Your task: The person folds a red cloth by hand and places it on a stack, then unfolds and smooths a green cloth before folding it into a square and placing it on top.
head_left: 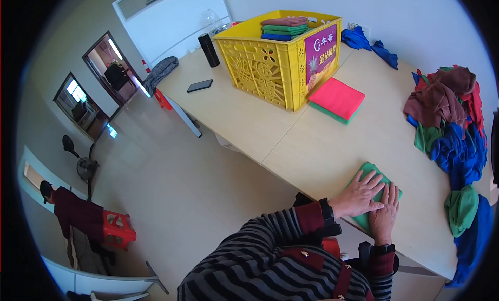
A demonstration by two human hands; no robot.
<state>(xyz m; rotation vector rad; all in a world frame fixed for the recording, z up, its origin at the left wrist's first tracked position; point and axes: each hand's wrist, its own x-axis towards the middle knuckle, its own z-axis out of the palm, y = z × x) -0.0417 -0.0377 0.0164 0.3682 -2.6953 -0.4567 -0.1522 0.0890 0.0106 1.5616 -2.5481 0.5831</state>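
Observation:
A green cloth (369,169) lies folded at the near edge of the table, under both hands. My left hand (358,195) rests flat on it with fingers spread. Beside it my right hand (385,213) presses on the same cloth, its fingers extended. The two hands touch or overlap near the thumbs. Farther up the table sits a neat stack with a red cloth (338,97) on top and green below. To the right is a loose heap of brown, blue, red and green cloths (442,106).
A yellow crate (260,67) holding folded cloths stands at the back, near a black cylinder (209,50) and a phone (200,86). Blue cloths (356,38) lie by the wall. A person (78,212) is at the far left by a red stool (119,230).

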